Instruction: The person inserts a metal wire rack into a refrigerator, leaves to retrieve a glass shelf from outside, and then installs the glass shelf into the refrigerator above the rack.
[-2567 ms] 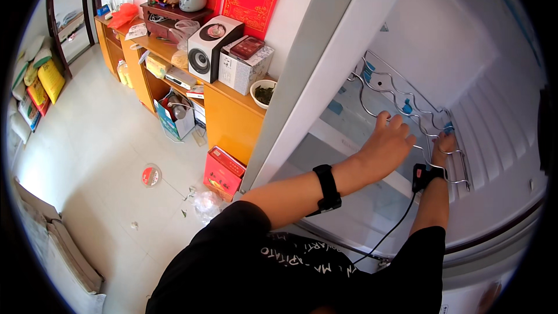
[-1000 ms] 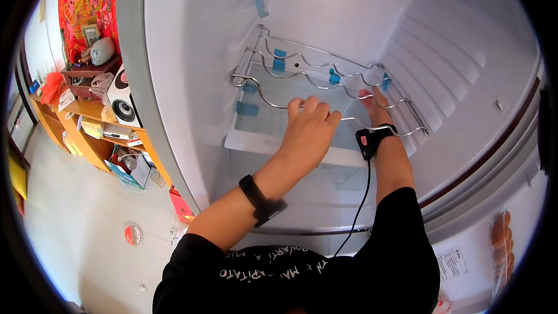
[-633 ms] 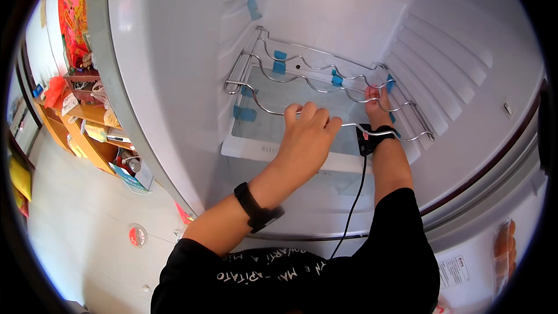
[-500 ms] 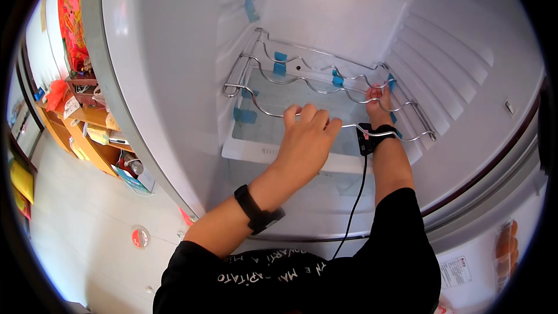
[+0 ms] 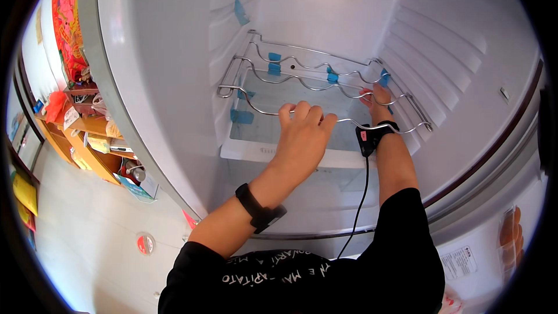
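Note:
A silver wire rack [image 5: 313, 88] with wavy bars sits across the inside of an opened white fridge, tilted a little in my view. My left hand [image 5: 302, 134] is closed over the middle of its front bar. Under the rack's right side reaches my right hand [image 5: 379, 100], its thumb and fingers apart, near a strip of blue tape [image 5: 385, 77] at the back right. Bars cross in front of its fingers, so their contact with the tape is unclear. Below the rack lies a clear shelf [image 5: 279, 122] with a white front edge.
More blue tape [image 5: 242, 117] clings to the shelf's left side and the back. At left stands the fridge door edge [image 5: 93, 35], beyond it an orange shelf unit [image 5: 110, 166]. A black cable [image 5: 365, 197] hangs from my right wrist device. Eggs [image 5: 510, 235] sit in a rack at lower right.
The view has shifted slightly, moving the fridge interior a little to the left. My right hand's fingers have changed their pose under the rack. My left hand stays on the front bar.

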A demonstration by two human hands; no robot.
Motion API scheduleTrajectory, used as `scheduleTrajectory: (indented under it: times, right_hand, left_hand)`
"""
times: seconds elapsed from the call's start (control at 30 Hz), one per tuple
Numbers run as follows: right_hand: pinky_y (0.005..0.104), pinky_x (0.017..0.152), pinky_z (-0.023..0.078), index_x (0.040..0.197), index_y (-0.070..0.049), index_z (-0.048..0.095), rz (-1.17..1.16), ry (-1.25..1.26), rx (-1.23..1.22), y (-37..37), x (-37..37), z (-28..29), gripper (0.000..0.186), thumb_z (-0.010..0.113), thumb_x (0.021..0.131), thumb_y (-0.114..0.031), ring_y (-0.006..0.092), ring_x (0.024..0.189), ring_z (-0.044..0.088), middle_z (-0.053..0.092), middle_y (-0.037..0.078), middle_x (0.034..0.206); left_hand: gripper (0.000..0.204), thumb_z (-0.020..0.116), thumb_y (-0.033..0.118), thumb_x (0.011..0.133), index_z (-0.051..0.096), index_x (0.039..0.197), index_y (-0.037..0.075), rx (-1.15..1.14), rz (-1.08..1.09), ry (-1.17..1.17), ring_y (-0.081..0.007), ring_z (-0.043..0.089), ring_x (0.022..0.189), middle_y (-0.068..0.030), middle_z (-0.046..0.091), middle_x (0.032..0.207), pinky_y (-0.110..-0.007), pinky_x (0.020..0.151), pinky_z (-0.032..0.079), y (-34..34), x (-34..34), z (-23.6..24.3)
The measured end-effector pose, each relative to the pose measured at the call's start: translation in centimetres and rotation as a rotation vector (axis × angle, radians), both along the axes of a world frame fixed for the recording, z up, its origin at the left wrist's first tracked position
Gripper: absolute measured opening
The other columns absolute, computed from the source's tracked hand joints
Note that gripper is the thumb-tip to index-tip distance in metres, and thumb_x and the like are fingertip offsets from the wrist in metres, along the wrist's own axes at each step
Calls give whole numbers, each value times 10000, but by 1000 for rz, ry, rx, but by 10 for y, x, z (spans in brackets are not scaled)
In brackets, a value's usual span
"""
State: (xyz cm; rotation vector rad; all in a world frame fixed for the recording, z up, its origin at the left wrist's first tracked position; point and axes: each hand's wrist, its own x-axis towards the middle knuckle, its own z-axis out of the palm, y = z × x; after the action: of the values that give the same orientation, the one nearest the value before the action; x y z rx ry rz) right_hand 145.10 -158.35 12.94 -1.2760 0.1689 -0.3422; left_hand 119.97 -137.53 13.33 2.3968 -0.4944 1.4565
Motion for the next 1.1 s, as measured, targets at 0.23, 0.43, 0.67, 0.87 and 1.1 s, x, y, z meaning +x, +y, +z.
scheduleTrajectory:
  times: [0.23,0.43,0.67,0.87,1.1]
  right_hand:
    - [289,519,498,977,-47,526,231,-2,-62,-10,4,-13,224,423,893,-228,174,571,579,580,92,719]
    - [219,438,417,1117,-123,524,63,-233,-99,-10,3,-5,277,402,911,-262,93,480,492,553,47,634]
    - [218,389,404,1236,-103,457,36,-333,-130,-13,19,-6,363,361,921,-255,110,412,485,553,73,567]
    - [239,400,427,1319,-101,329,87,-303,-62,-10,22,-2,426,318,921,-252,151,404,494,568,116,633]
    - [335,501,475,1323,-262,327,50,-137,-144,-1,9,2,403,303,924,-303,170,546,526,558,110,770]
  left_hand:
    - [198,557,27,706,613,881,99,7,-14,13,-200,444,814,-14,481,746,-434,821,290,-1,0,0]
    - [221,550,17,702,614,894,105,-3,-19,1,-198,440,816,-15,476,750,-436,821,287,0,1,-2]
    - [268,543,4,700,620,934,110,-20,-34,-12,-194,431,813,-9,464,757,-429,815,284,-2,1,-1]
    - [311,540,-1,697,626,972,115,-3,-24,-5,-193,428,812,-11,458,755,-426,810,283,0,1,-1]
    - [295,547,11,706,631,970,113,8,-5,4,-195,429,812,-18,465,758,-427,815,284,0,-1,0]
